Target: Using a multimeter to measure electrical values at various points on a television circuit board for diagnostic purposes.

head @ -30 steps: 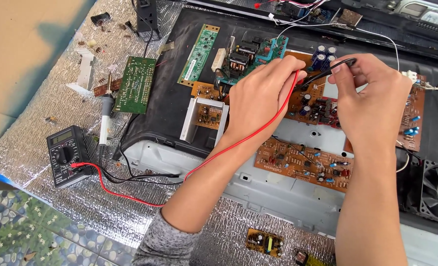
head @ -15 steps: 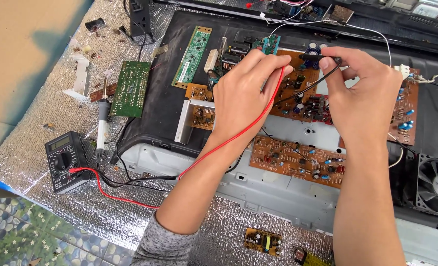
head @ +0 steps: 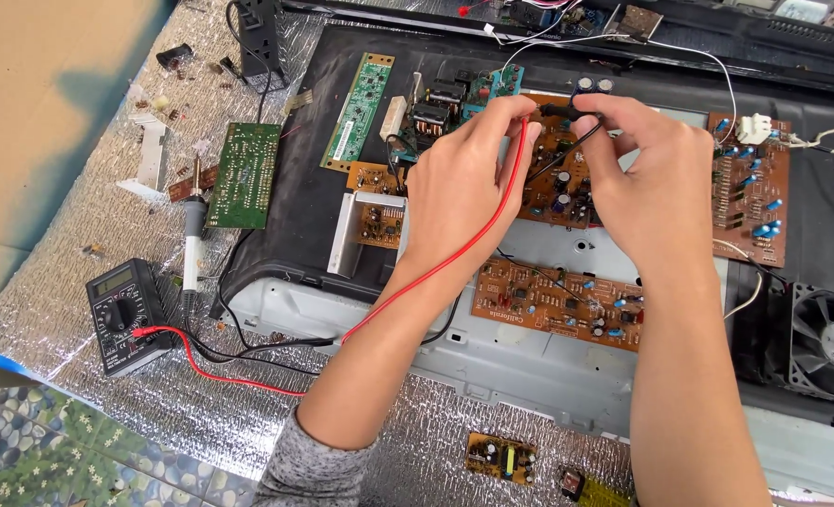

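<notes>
My left hand [head: 464, 183] has its grip closed on the red probe [head: 520, 155]; my right hand [head: 656, 183] pinches the black probe [head: 567, 111] alongside, both over the brown circuit board [head: 553, 192].

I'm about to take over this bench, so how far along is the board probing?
Done: the multimeter sits on the foil sheet with both leads plugged in, and the boards lie exposed in the opened chassis. In hand: the left hand holds the red probe and the right hand the black probe, both over the brown circuit board. Left: the meter's reading is too small to tell.
</notes>
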